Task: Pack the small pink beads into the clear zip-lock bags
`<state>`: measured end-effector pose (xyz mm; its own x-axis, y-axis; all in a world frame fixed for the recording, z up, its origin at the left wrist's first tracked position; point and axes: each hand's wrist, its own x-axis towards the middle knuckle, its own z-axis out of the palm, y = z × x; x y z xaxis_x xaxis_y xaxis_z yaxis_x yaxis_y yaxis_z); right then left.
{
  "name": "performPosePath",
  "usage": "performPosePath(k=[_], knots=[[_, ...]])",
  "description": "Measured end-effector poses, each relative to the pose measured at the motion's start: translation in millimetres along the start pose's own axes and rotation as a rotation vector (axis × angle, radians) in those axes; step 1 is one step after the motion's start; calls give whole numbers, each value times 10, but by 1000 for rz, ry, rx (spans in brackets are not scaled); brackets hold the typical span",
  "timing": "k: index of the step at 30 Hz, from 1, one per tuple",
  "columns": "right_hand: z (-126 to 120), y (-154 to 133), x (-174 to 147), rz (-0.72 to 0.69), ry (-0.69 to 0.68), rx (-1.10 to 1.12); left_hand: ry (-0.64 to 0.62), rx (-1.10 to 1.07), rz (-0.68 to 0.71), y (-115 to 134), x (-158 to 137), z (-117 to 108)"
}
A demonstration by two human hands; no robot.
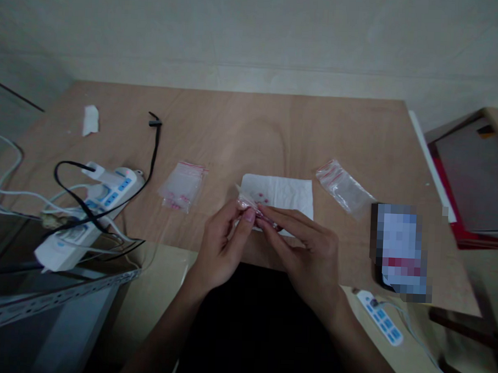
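Observation:
Between my two hands is a small clear zip bag, pinched at its edges above the front of the table. My left hand grips its left side with thumb and fingers. My right hand closes on its right side, and the fingers hide much of the bag. Just beyond lies a white paper sheet with a few tiny red pieces on it. To the left rests a stack of clear zip bags with small red bits showing near the bottom. Another clear zip bag lies to the right.
A white power strip with tangled cables and a black cord occupies the table's left side. A pixelated phone-like object lies at the right. Below the right edge is another power strip. A white scrap sits back left.

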<state>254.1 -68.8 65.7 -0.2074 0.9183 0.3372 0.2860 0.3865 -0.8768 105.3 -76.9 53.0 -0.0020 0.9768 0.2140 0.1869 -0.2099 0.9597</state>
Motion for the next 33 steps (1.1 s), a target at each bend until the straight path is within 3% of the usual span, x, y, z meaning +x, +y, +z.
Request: performPosePath(k=[5, 9, 15, 19, 21, 23, 25, 28, 31, 33], knots=[[-1, -44, -22, 139, -36, 111, 7, -1, 27, -17, -20, -15], [3, -99, -26, 178, -85, 78, 35, 57, 13, 8, -37, 9], [1, -86, -56, 88, -116, -85, -137, 239, 45, 41, -32, -41], [-17, -9, -72, -106, 21, -369, -196, 458, 153, 86, -27, -131], [-69, 11, -60, -168, 103, -503, -213, 530, 145, 124, -45, -173], [-142, 10, -38, -178, 98, -545, -254, 543, 89, 174, -70, -199], [-208, 4, -17, -175, 24, -476, -269, 501, 18, 230, -87, -207], [-247, 31, 2, -136, -139, -185, -246, 416, -72, 312, -86, -189], [-219, 117, 9, -87, -358, 112, -271, 363, -110, 364, -68, -168], [-189, 181, 8, -96, -422, 217, -299, 344, -123, 376, -60, -163]])
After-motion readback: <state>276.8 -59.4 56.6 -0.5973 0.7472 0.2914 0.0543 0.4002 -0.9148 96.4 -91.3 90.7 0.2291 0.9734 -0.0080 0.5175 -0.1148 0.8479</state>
